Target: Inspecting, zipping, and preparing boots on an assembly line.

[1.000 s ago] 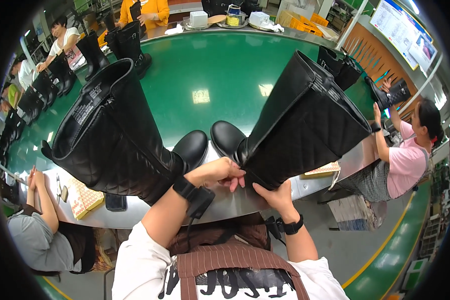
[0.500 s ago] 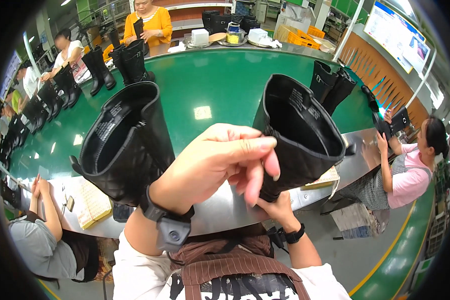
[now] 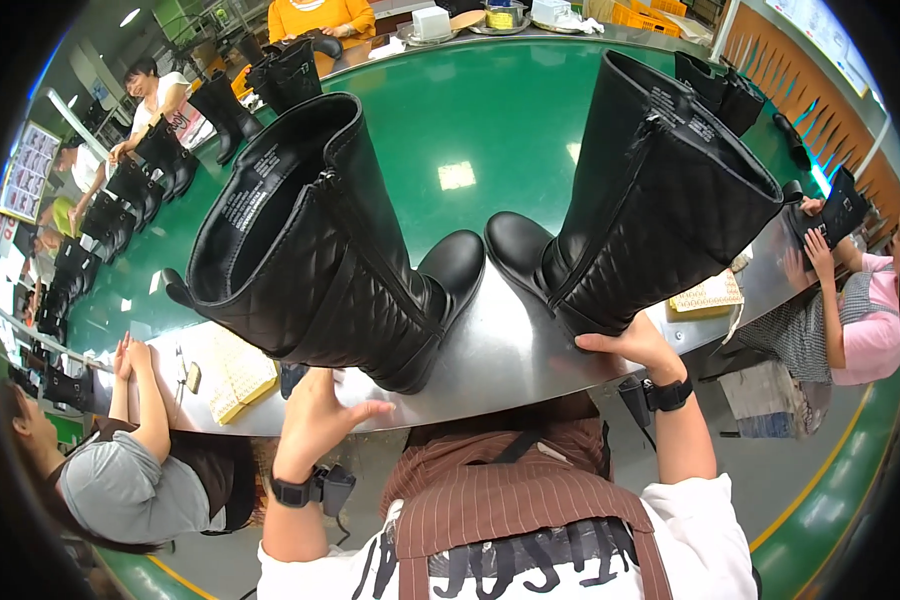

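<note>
Two tall black quilted boots stand upright on the steel table edge, toes pointing toward each other. The left boot (image 3: 320, 260) shows its open top and a side zipper; the right boot (image 3: 660, 200) has its zipper facing inward. Beside the left boot's lower shaft is my left hand (image 3: 320, 415), thumb stretched out, with its other fingers partly hidden by the boot. My right hand (image 3: 635, 345) is at the right boot's heel, thumb against it and fingers wrapped out of sight behind.
A green work surface (image 3: 420, 150) lies beyond the steel edge (image 3: 490, 370). Yellow patterned pads (image 3: 245, 375) lie left and right. More black boots (image 3: 160, 160) stand along the far left. Co-workers sit at left and right (image 3: 865, 330); another in orange stands at the back.
My left hand has dropped from in front of the right boot, where its fingers were pinched, to beside the left boot. My right hand stays at the right boot's heel. The view has shifted.
</note>
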### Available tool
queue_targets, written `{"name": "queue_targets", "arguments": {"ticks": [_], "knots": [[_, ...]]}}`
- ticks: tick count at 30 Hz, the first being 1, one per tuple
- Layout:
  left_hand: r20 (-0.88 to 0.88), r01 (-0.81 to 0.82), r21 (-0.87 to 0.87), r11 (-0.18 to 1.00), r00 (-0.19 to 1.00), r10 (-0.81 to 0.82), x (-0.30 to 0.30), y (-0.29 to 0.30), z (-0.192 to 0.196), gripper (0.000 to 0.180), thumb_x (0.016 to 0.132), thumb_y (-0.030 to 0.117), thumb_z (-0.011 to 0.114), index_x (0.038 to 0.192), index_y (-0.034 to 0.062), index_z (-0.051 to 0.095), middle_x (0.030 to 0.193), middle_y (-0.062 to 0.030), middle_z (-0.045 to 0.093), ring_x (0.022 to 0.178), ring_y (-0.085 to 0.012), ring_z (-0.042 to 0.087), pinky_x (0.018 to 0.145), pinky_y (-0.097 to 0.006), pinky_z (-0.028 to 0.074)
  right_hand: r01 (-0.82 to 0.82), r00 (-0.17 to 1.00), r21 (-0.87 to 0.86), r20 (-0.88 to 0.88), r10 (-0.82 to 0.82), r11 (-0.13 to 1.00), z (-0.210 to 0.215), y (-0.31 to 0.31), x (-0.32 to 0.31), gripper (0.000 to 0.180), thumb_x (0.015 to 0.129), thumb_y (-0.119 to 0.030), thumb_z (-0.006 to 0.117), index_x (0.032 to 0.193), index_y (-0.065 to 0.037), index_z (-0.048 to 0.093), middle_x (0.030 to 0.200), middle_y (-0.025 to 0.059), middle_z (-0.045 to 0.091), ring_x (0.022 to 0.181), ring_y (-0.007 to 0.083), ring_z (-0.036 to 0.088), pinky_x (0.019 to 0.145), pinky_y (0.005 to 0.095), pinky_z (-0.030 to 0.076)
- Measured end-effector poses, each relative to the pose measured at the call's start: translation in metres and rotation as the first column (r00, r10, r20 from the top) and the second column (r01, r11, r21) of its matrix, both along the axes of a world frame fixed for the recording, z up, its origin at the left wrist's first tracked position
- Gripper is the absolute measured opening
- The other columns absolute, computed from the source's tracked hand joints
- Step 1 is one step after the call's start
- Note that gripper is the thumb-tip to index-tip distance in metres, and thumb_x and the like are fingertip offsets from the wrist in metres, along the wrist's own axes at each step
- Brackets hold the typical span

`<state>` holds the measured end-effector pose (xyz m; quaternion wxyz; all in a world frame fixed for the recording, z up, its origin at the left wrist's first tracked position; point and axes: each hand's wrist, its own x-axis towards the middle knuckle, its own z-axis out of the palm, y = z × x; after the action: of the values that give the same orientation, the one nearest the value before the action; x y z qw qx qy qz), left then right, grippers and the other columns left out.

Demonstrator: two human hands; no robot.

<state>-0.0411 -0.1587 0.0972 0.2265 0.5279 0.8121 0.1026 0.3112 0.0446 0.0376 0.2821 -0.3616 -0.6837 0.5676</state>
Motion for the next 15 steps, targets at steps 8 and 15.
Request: {"name": "queue_targets", "arguments": {"ticks": [8,15], "knots": [[0.878,-0.394,0.300,0.869,0.471,-0.089,0.026,0.036,-0.088,0.059,0.073,0.007,0.081,0.125,-0.0033,0.054,0.120,-0.0102,0.062,0.108,-0.0190,0.059,0.096,-0.032,0.044,0.191,0.976,0.174,0.073,-0.206,0.966,-0.010,-0.054,-0.026,0.057,0.070,-0.016,0.081,0.120,0.000,0.058,0.115,0.0132,0.065,0.105,0.0209,0.062,0.093,0.0331,0.047],[0.889,-0.600,0.414,0.685,0.428,-0.163,0.084,0.068,-0.095,0.046,0.078,0.000,0.073,0.120,-0.0005,0.057,0.116,-0.0066,0.062,0.104,-0.0178,0.059,0.093,-0.031,0.045,0.328,0.943,0.341,-0.067,-0.325,0.881,-0.026,-0.076,-0.099,0.065,0.071,-0.015,0.079,0.127,0.001,0.049,0.120,0.0184,0.055,0.111,0.0317,0.052,0.097,0.0394,0.041]]}}
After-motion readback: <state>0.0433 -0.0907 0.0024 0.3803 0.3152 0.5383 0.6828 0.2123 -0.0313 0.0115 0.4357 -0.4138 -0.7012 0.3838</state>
